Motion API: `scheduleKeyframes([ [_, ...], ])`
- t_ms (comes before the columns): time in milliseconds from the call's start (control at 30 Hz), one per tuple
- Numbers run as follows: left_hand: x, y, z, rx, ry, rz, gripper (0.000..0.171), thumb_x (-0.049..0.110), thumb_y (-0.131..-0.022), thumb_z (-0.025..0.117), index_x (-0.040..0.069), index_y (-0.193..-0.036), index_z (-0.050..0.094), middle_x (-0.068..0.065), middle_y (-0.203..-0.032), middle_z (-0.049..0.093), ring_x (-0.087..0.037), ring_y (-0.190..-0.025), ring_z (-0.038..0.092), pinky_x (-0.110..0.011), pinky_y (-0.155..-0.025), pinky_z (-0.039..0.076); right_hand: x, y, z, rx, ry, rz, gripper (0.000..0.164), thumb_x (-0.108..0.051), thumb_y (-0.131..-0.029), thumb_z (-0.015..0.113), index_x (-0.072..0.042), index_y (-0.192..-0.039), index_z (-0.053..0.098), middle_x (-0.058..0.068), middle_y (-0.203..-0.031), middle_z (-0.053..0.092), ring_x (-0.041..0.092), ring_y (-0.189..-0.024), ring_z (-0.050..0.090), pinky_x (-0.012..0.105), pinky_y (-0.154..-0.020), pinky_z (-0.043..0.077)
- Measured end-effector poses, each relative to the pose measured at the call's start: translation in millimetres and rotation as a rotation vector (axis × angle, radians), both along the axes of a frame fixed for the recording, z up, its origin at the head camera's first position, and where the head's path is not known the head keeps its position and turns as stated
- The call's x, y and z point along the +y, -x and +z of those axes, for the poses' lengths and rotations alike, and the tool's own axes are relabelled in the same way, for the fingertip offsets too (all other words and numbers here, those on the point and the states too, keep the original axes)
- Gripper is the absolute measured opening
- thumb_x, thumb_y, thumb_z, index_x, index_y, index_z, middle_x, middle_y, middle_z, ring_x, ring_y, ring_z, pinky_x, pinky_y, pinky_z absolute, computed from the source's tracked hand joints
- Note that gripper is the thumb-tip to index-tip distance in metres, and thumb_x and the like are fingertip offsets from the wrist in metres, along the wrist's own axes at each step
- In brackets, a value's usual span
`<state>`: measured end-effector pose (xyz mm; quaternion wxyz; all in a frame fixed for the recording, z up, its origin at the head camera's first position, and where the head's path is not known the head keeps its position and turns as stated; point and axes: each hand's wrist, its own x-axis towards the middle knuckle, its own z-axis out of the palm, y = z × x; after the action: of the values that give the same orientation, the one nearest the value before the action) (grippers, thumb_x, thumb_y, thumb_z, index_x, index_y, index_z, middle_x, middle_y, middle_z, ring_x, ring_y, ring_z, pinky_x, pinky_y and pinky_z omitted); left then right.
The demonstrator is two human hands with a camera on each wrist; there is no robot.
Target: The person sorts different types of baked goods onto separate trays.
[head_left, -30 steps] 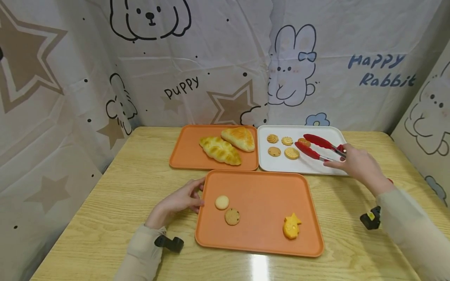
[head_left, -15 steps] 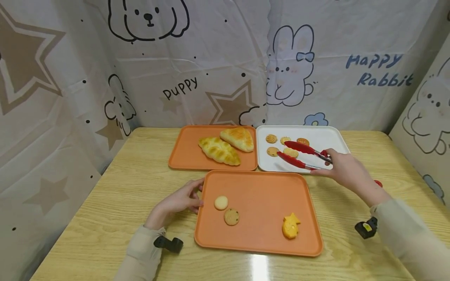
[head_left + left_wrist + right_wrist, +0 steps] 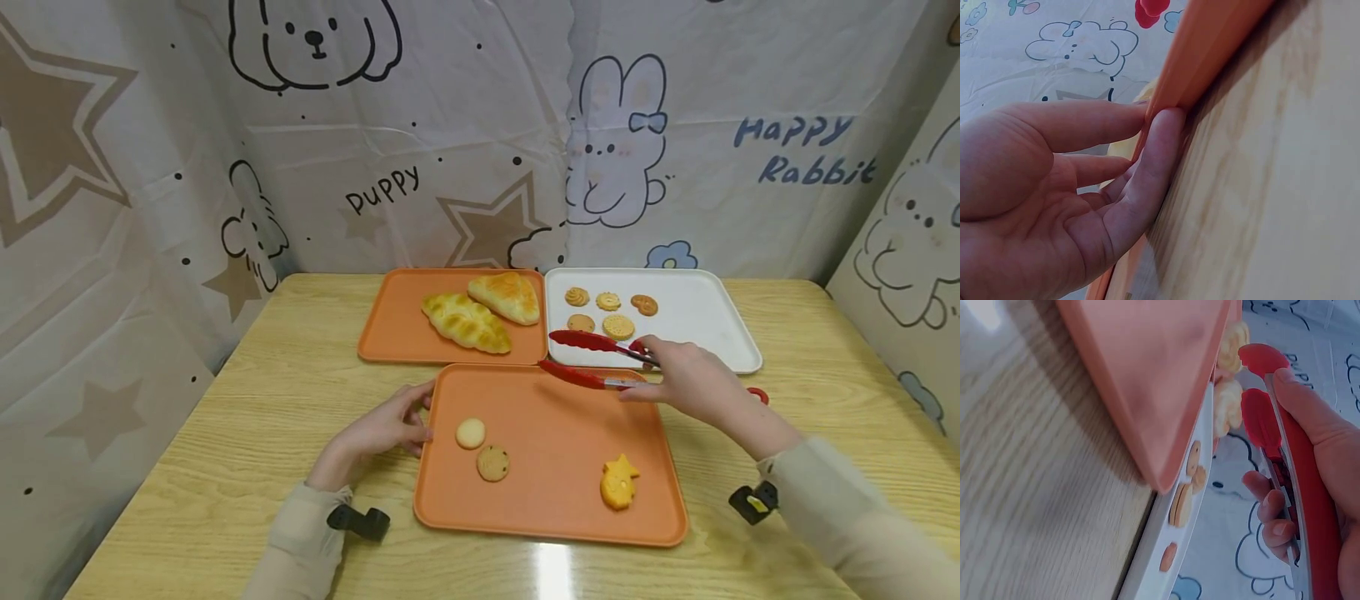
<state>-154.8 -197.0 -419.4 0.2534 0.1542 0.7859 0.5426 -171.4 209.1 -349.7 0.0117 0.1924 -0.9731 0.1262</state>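
Head view: the right hand (image 3: 693,383) grips red tongs (image 3: 581,377) above where the white tray (image 3: 697,321) meets the near orange tray (image 3: 558,475). The tongs' long axis runs left from the grip, arms apart, nothing between. Left of the tips and slightly beyond, the braided bread (image 3: 467,323) lies slantwise on the far orange tray (image 3: 397,317). The left hand (image 3: 382,425) pinches the near tray's left rim.

Left wrist view: thumb and fingers hold that rim, palm toward the camera.

Right wrist view: thumb along the handle, fingers curled around the opposite side.
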Motion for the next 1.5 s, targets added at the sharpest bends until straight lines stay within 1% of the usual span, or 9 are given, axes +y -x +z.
scheduleKeyframes([
  [267,-1.5,0.4,-0.7,0.008,0.004,-0.006,0.078,-0.003,-0.085,0.058,0.005,-0.147,0.011,-0.018,-0.115,0.029,-0.017,-0.076,0.050,-0.033,-0.061,0.057,-23.3,-7.3,-4.8,-0.018,-0.016,0.067,0.069,-0.056,-0.064,0.073,-0.007,-0.109,0.055,0.006,-0.089,0.065,0.018,-0.074,0.058,0.037,-0.067,0.053],
  [533,-1.2,-1.2,0.7,-0.004,0.004,0.006,0.077,-0.003,-0.085,0.058,0.005,-0.146,0.012,-0.018,-0.116,0.029,-0.018,-0.076,0.050,-0.033,-0.061,0.056,-45.1,-14.3,-10.8,-0.061,-0.014,0.155,0.064,-0.055,-0.064,0.074,-0.011,-0.107,0.056,0.003,-0.091,0.066,0.016,-0.078,0.060,0.035,-0.068,0.053],
  [633,-0.9,-1.6,1.2,-0.005,0.005,0.008,0.077,-0.003,-0.085,0.057,0.004,-0.146,0.012,-0.018,-0.115,0.029,-0.017,-0.076,0.050,-0.032,-0.061,0.056,-52.2,-15.9,-12.9,-0.034,0.001,0.201,0.069,-0.053,-0.063,0.075,-0.011,-0.114,0.055,0.002,-0.097,0.065,0.017,-0.082,0.061,0.036,-0.071,0.054],
  [733,-0.7,-1.3,0.6,-0.008,0.006,0.014,0.076,-0.003,-0.085,0.057,0.005,-0.146,0.013,-0.018,-0.115,0.029,-0.018,-0.077,0.050,-0.032,-0.061,0.056,-58.1,-16.7,-15.1,-0.014,-0.009,0.240,0.069,-0.053,-0.062,0.076,-0.011,-0.113,0.055,0.000,-0.093,0.064,0.014,-0.077,0.059,0.032,-0.067,0.053],
  [833,-0.6,-0.6,-1.0,-0.011,0.008,0.017,0.077,-0.003,-0.085,0.058,0.005,-0.146,0.013,-0.018,-0.116,0.029,-0.018,-0.077,0.050,-0.033,-0.061,0.056,-64.1,-17.4,-16.2,-0.044,-0.030,0.248,0.066,-0.054,-0.062,0.075,-0.011,-0.108,0.056,-0.001,-0.088,0.063,0.010,-0.069,0.054,0.027,-0.060,0.049],
  [933,-0.5,0.4,-2.6,-0.011,0.007,0.018,0.077,-0.002,-0.085,0.058,0.007,-0.147,0.013,-0.018,-0.117,0.029,-0.018,-0.077,0.050,-0.033,-0.061,0.056,-68.7,-19.4,-16.9,-0.069,-0.032,0.257,0.067,-0.056,-0.062,0.074,-0.011,-0.109,0.057,-0.001,-0.089,0.064,0.008,-0.066,0.052,0.024,-0.057,0.046],
  [1133,0.1,1.7,-2.7,-0.005,0.009,0.021,0.077,-0.002,-0.084,0.058,0.007,-0.147,0.014,-0.019,-0.119,0.029,-0.017,-0.077,0.050,-0.033,-0.062,0.056,-74.0,-21.9,-19.7,-0.039,0.001,0.311,0.064,-0.057,-0.061,0.074,-0.014,-0.105,0.057,-0.004,-0.081,0.062,0.006,-0.064,0.050,0.022,-0.054,0.043],
  [1300,0.1,1.7,-1.4,-0.004,0.005,0.017,0.078,-0.004,-0.084,0.058,0.007,-0.147,0.013,-0.020,-0.120,0.029,-0.017,-0.076,0.051,-0.033,-0.062,0.056,-80.4,-20.8,-15.1,-0.095,-0.028,0.284,0.064,-0.057,-0.062,0.074,-0.015,-0.107,0.057,-0.003,-0.082,0.062,0.007,-0.063,0.050,0.022,-0.051,0.042],
  [1500,0.2,1.0,-0.6,-0.005,0.010,0.015,0.077,-0.003,-0.084,0.058,0.007,-0.147,0.014,-0.019,-0.119,0.029,-0.017,-0.076,0.051,-0.032,-0.061,0.056,-85.3,-19.1,-10.1,-0.146,-0.073,0.276,0.057,-0.057,-0.063,0.073,-0.015,-0.099,0.057,-0.003,-0.078,0.059,0.008,-0.057,0.047,0.023,-0.046,0.039],
])
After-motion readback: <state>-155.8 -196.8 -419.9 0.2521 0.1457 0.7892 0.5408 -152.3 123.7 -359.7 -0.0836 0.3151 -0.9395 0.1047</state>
